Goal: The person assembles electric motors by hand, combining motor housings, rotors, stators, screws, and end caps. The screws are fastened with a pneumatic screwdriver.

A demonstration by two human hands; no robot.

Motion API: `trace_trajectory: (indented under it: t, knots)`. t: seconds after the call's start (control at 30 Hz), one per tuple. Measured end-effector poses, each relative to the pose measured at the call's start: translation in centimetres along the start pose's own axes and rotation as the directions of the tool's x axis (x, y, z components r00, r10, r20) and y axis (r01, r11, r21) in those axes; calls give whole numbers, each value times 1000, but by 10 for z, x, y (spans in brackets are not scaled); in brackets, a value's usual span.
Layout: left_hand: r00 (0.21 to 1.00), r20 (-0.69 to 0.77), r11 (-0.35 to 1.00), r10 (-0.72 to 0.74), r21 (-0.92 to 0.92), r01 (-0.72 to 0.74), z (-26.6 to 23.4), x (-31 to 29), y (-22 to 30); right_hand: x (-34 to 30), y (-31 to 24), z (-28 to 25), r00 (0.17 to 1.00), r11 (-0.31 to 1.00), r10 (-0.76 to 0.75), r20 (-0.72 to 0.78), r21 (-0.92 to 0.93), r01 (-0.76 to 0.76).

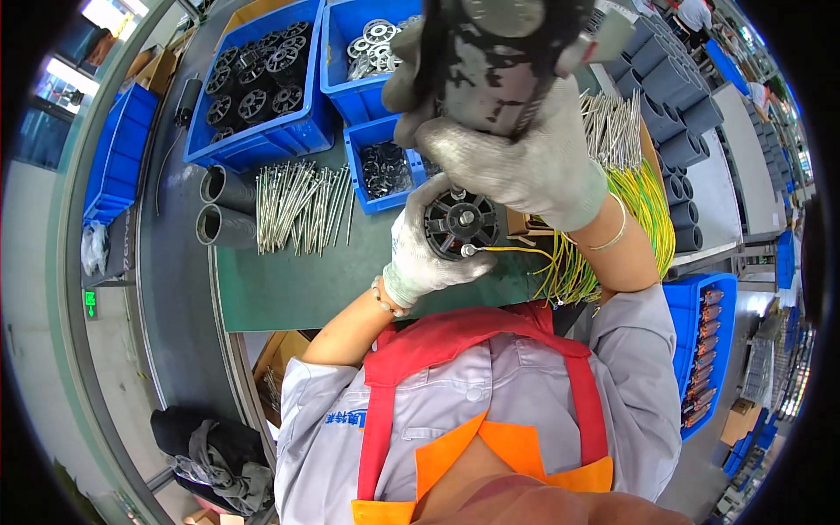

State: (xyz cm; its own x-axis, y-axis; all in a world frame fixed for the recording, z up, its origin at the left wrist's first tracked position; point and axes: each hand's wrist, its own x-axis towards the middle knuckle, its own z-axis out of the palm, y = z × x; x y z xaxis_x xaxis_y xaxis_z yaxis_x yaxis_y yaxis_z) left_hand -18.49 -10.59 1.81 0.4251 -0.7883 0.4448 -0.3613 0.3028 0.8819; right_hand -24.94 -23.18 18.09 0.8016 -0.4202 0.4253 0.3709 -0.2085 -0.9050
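Observation:
My left hand (424, 254), in a white glove, is wrapped round a motor with a black spoked end cap (461, 229) facing up. A yellow wire (525, 250) runs rightward from a ring terminal at the cap's near edge. My right hand (525, 153), also gloved, grips a dark, scuffed power screwdriver (494, 83) above the motor. The driver's upper part runs out of the picture, and its lower end is hidden behind my hand, so I cannot tell whether it touches the cap. The green mat (289, 302) lies beneath my hands.
Left of my hands lie long metal rods (302, 206) and grey tubes (226, 226). Beyond are blue bins of black end caps (254, 105), metal rings (376, 44) and small black parts (385, 171). Yellow-green wires (643, 210) and stacked grey tubes (669, 83) are at right.

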Motion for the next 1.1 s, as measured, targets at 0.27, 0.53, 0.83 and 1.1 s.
trace_trajectory:
  t: [0.27, 0.53, 0.83, 1.1]
  knots:
    - [999, -37, 1000, -2, -2, 2, 0, 1, -2, -1, 9, -1, 998, 996, -70, -4, -56, 70]
    - [999, 27, 968, 35, 247, -41, -9, -4, -11, -31, -22, 1, 988, 990, -142, 54, 22, 141]
    - [948, 55, 894, 315, 318, -315, -8, 0, -15, -51, -15, 8, 984, 986, -99, 150, -120, 117]
    - [935, 211, 818, 285, 454, -352, -3, -14, -49, -47, -16, 15, 999, 998, -20, 51, 63, 16]
